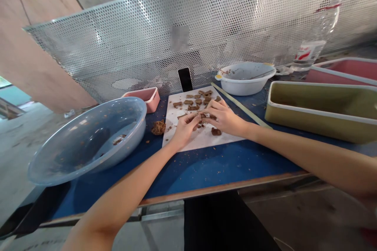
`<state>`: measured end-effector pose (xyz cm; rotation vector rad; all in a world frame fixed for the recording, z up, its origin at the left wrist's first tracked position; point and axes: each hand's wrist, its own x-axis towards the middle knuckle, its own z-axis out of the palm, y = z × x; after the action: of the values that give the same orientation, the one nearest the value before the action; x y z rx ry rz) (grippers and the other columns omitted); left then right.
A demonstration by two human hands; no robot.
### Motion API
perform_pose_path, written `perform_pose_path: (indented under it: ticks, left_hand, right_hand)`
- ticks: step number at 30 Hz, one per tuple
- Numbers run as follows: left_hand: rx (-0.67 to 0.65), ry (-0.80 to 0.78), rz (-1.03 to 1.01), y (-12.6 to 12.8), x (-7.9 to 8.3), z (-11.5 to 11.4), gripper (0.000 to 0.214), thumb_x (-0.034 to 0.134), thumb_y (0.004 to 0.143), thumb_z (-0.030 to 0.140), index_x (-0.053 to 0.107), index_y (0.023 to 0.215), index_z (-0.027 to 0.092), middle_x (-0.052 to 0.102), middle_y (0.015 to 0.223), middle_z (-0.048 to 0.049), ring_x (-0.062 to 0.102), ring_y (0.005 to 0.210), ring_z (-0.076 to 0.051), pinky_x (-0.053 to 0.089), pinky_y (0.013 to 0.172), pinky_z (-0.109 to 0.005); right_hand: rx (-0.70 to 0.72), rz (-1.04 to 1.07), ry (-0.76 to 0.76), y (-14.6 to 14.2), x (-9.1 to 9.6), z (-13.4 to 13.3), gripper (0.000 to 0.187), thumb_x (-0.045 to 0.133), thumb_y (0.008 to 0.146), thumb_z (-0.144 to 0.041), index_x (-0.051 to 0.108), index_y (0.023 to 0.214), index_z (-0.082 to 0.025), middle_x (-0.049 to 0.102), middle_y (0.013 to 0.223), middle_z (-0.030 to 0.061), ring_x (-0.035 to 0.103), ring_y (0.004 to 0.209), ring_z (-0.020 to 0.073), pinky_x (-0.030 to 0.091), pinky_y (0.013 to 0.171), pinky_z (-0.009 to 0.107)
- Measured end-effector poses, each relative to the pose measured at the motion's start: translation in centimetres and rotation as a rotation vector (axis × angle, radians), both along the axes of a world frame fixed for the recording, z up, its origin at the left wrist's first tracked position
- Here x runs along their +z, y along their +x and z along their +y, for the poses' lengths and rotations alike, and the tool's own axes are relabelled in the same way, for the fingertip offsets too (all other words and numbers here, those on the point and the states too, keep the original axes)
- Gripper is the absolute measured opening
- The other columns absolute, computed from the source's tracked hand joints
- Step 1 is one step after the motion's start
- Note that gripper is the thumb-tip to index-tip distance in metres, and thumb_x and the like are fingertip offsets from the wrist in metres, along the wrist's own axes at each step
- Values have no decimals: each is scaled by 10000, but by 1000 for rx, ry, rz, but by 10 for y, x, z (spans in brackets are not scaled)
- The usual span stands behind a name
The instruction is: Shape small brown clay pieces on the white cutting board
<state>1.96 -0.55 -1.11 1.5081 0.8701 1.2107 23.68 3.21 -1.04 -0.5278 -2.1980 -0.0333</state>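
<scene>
My left hand (185, 128) and my right hand (223, 119) meet over a white board (207, 140). Their fingertips are closed around a small brown clay-like piece (203, 115), mostly hidden by the fingers. Several flat brown pieces (188, 102) lie on the board just beyond my hands, with crumbs scattered among them. One darker piece (216, 131) rests below my right hand. Left of the board, a rough brown lump (158, 127) sits on the blue tabletop (206, 168).
A large blue basin (88, 133) and a small pink tub (151, 99) stand left. Behind are a phone (185, 79) and perforated metal screen (132, 39). Right are a white basin (247, 84), pale stick (241, 105), olive planter (312, 121), pink planter (347, 66) and plastic bottle (313, 47).
</scene>
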Motion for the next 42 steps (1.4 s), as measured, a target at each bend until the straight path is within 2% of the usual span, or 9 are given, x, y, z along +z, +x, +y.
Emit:
perform_pose_path:
  ticks: [5, 11, 19, 25, 31, 39, 42]
  left_hand:
    - [38, 10, -19, -1, -2, 0, 513, 755, 957, 618, 556, 740, 198, 433, 672, 34, 349, 603, -114, 269, 578, -287]
    - [86, 51, -27, -2, -1, 0, 416, 692, 998, 519, 581, 753, 202, 458, 662, 23, 384, 608, -128, 304, 582, -286]
    - [117, 28, -44, -4, -4, 5, 436, 722, 966, 611, 710, 854, 189, 489, 669, 3, 403, 610, -140, 304, 558, -282]
    - [124, 20, -43, -7, -5, 7, 437, 710, 987, 593, 738, 872, 172, 485, 656, 0, 408, 602, -137, 299, 556, -271]
    - [123, 20, -57, -6, -7, 7, 409, 726, 968, 579, 733, 888, 177, 497, 660, 5, 409, 594, -131, 300, 560, -271]
    - [132, 10, -34, -5, -2, 2, 397, 714, 959, 571, 753, 881, 184, 484, 652, 12, 400, 586, -130, 314, 557, -269]
    - [123, 0, -34, -5, -3, 3, 408, 724, 949, 580, 754, 877, 180, 484, 649, 14, 395, 583, -128, 311, 556, -274]
  right_hand:
    - [4, 47, 17, -1, 3, -5, 207, 588, 1151, -350, 752, 1198, -233, 706, 1007, 54, 645, 949, 211, 437, 922, 397]
    - [13, 10, 13, -4, 5, -9, 268, 516, 1180, -325, 715, 1044, -208, 713, 964, 43, 630, 938, 195, 416, 928, 388]
    - [7, 15, 5, -3, 3, -10, 248, 586, 1151, -385, 774, 1182, -226, 718, 1007, 50, 627, 940, 201, 413, 966, 388]
    - [25, -1, 22, -5, 8, -15, 272, 556, 1165, -353, 766, 1082, -202, 733, 987, 53, 638, 928, 198, 404, 941, 388]
    - [16, 23, 33, -4, 6, -14, 179, 639, 1128, -352, 757, 1139, -218, 729, 997, 46, 648, 938, 202, 408, 949, 385]
    - [50, 33, 15, -3, 3, -13, 63, 688, 1088, -272, 722, 1073, -221, 735, 1007, 33, 660, 939, 208, 395, 937, 391]
    - [45, 50, 11, -5, 2, -14, 87, 693, 1083, -271, 695, 1012, -220, 721, 983, 28, 643, 913, 205, 393, 941, 390]
